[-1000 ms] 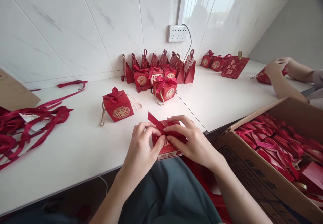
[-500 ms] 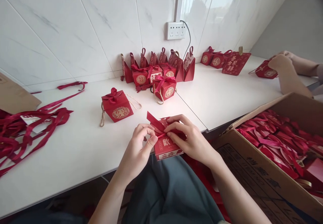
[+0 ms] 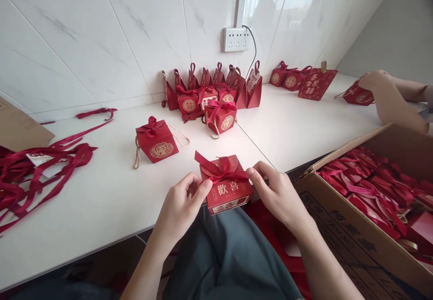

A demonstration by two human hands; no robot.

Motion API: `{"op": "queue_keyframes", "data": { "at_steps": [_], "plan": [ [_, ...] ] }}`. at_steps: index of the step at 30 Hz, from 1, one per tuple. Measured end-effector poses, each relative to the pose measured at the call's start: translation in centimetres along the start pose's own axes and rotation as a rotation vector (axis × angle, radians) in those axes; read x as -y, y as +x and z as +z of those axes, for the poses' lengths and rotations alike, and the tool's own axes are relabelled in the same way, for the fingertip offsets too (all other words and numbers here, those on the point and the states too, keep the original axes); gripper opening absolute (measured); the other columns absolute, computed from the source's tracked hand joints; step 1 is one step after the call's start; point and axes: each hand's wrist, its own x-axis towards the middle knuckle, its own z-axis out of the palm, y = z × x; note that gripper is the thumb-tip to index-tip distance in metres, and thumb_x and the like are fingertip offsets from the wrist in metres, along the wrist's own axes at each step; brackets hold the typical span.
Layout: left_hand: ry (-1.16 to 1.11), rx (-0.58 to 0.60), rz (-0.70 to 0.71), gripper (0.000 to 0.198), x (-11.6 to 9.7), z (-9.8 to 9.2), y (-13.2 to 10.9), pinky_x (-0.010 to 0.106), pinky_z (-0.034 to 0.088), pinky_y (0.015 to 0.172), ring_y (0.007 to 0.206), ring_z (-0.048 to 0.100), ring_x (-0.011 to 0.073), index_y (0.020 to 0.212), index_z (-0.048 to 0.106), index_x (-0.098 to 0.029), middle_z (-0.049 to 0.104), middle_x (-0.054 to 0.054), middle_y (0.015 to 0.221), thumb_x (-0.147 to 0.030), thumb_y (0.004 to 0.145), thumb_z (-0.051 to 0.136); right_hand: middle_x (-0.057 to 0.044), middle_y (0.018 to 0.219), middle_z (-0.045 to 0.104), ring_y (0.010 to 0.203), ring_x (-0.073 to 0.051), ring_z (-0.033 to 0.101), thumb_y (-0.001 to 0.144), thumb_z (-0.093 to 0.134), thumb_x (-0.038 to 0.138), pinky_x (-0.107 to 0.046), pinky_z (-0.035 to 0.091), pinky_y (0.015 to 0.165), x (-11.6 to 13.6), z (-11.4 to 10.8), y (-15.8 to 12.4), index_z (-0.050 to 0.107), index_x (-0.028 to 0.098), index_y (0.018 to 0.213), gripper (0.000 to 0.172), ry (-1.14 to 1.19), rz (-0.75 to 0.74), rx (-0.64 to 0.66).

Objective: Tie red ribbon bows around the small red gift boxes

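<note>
A red gift box with gold lettering lies at the table's front edge, partly over my lap. Across its top runs a dark red ribbon, crossed or knotted in the middle, with one tail sticking up to the left. My left hand pinches the ribbon between thumb and fingers at the box's left side. On the right side, my right hand is closed on the other ribbon end, near the box's corner. Left of centre stands a red box with a ribbon bow and gold cord handles.
Several red boxes stand in a group by the wall under a white socket strip. Loose ribbons lie at left. A cardboard carton at right holds many red boxes. A co-worker's hands work on another box.
My right hand has moved outward to the right from the box's centre, drawing out the ribbon and uncovering the top. My left hand has stayed about in place.
</note>
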Motion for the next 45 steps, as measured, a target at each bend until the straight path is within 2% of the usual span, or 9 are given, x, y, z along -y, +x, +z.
{"op": "queue_keyframes", "data": {
  "at_steps": [4, 13, 24, 27, 31, 35, 39, 43, 45],
  "plan": [
    [-0.125, 0.005, -0.001, 0.038, 0.4, 0.4, 0.4, 0.021, 0.032, 0.051, 0.054, 0.034, 0.0098, 0.062, 0.037, -0.020, 0.035, -0.005, 0.058, -0.049, 0.084, 0.049, 0.004, 0.054, 0.043, 0.052, -0.011, 0.037, 0.087, 0.046, 0.051, -0.023, 0.029, 0.049, -0.1, 0.7, 0.3, 0.042, 0.020, 0.061, 0.041, 0.174, 0.076, 0.104],
    [-0.322, 0.215, 0.055, 0.035, 2.1, -0.4, 1.6, 0.020, 0.030, 0.050, 0.054, 0.028, 0.0083, 0.064, 0.038, -0.019, 0.032, -0.005, 0.061, -0.045, 0.085, 0.049, 0.007, 0.054, 0.038, 0.047, -0.006, 0.027, 0.081, 0.058, 0.048, -0.020, 0.021, 0.044, -2.0, 2.1, 1.3, 0.038, 0.019, 0.061, 0.041, 0.889, 0.164, 0.278],
    [-0.309, 0.242, 0.017, 0.036, 2.9, -0.4, 2.4, 0.020, 0.032, 0.049, 0.051, 0.031, 0.0079, 0.063, 0.043, -0.019, 0.035, -0.005, 0.057, -0.048, 0.080, 0.053, 0.005, 0.055, 0.039, 0.048, -0.007, 0.032, 0.076, 0.063, 0.050, -0.020, 0.026, 0.047, -3.0, 3.2, 1.5, 0.038, 0.019, 0.061, 0.042, 1.084, 0.237, 0.262],
    [-0.326, 0.249, -0.006, 0.039, 3.0, -0.1, 2.3, 0.023, 0.039, 0.055, 0.057, 0.041, 0.0107, 0.061, 0.042, -0.018, 0.043, -0.002, 0.060, -0.051, 0.080, 0.052, 0.005, 0.056, 0.040, 0.048, -0.008, 0.034, 0.073, 0.064, 0.053, -0.021, 0.028, 0.048, -3.0, 3.2, 1.7, 0.038, 0.020, 0.062, 0.044, 1.073, 0.273, 0.264],
    [-0.310, 0.143, -0.001, 0.038, 3.2, 0.1, 2.2, 0.026, 0.045, 0.063, 0.065, 0.051, 0.0156, 0.066, 0.048, -0.018, 0.053, 0.001, 0.065, -0.054, 0.078, 0.053, 0.004, 0.057, 0.041, 0.050, -0.009, 0.036, 0.075, 0.061, 0.056, -0.022, 0.032, 0.049, -3.3, 2.6, 1.8, 0.039, 0.020, 0.064, 0.044, 0.935, 0.230, 0.248],
    [-0.471, -0.005, 0.140, 0.037, 3.6, 0.1, 2.9, 0.028, 0.047, 0.075, 0.080, 0.058, 0.0175, 0.088, 0.050, -0.021, 0.060, 0.004, 0.088, -0.056, 0.077, 0.054, 0.001, 0.072, 0.047, 0.062, -0.012, 0.045, 0.075, 0.059, 0.062, -0.025, 0.042, 0.058, -3.1, 2.0, 0.5, 0.047, 0.020, 0.085, 0.044, 0.632, 0.051, 0.023],
    [-0.461, -0.009, 0.133, 0.031, 3.3, 0.5, 3.9, 0.027, 0.048, 0.078, 0.087, 0.061, 0.0160, 0.093, 0.047, -0.021, 0.059, 0.005, 0.104, -0.045, 0.077, 0.060, -0.011, 0.112, 0.050, 0.095, -0.023, 0.055, 0.064, 0.066, 0.066, -0.038, 0.050, 0.078, -1.9, 1.7, -1.5, 0.035, 0.022, 0.121, 0.078, 0.310, -0.077, 0.002],
    [-0.309, -0.035, 0.110, 0.028, 3.0, 0.5, 3.6, 0.023, 0.047, 0.072, 0.080, 0.060, 0.0143, 0.086, 0.050, -0.020, 0.060, 0.001, 0.087, -0.043, 0.077, 0.062, -0.016, 0.124, 0.046, 0.109, -0.029, 0.054, 0.067, 0.067, 0.062, -0.045, 0.052, 0.083, -2.4, 1.4, -1.0, 0.029, 0.022, 0.127, 0.082, 0.170, -0.170, 0.120],
    [-0.259, -0.025, 0.097, 0.028, 2.8, 0.2, 2.8, 0.022, 0.046, 0.064, 0.069, 0.059, 0.0127, 0.080, 0.051, -0.019, 0.059, -0.001, 0.074, -0.044, 0.076, 0.063, -0.017, 0.124, 0.046, 0.110, -0.029, 0.055, 0.074, 0.063, 0.058, -0.049, 0.051, 0.086, -3.6, 1.0, -0.1, 0.031, 0.022, 0.127, 0.072, 0.156, -0.205, 0.030]
  ]
}}
